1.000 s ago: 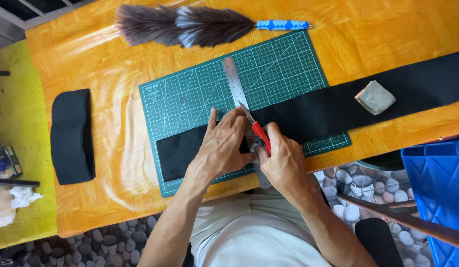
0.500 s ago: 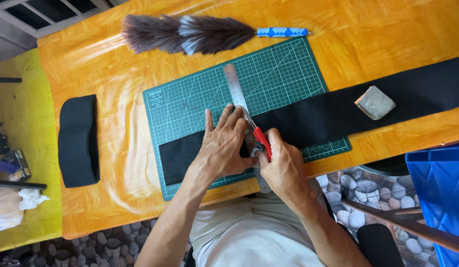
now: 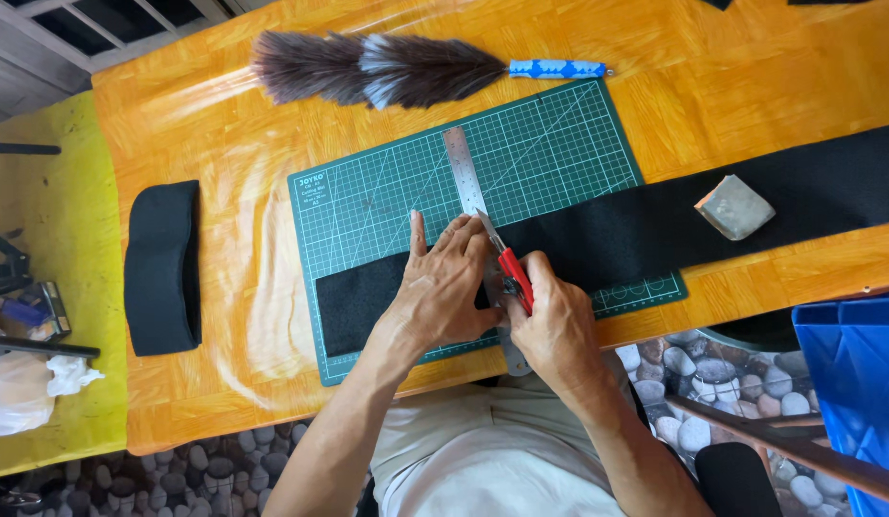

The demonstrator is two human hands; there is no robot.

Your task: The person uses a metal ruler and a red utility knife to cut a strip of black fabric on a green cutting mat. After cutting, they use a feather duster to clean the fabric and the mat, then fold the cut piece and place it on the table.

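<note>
On the green cutting mat [image 3: 559, 153], a long strip of black felt-like fabric [image 3: 617, 230] runs left to right, its long axis crossing the steel ruler [image 3: 461, 172], which lies near to far over it. Right at that crossing the left hand [image 3: 444, 287] rests flat, fingers spread and pressing ruler and fabric down, while the right hand [image 3: 550, 325] sits just right of the ruler, fingers curled tight around a red utility knife [image 3: 513, 278] whose blade points far along the ruler's edge. Both hands are at the line; the right one is on the cutting side. Farther right, a grey stone-like block [image 3: 734, 207] sits on the strip. Matte fabric contrasts with the glossy orange tabletop [image 3: 751, 67]. A feather duster [image 3: 387, 69] lies at the far edge, a folded black piece [image 3: 162, 268] left, and a blue plastic bin [image 3: 856, 373] near right.
</note>
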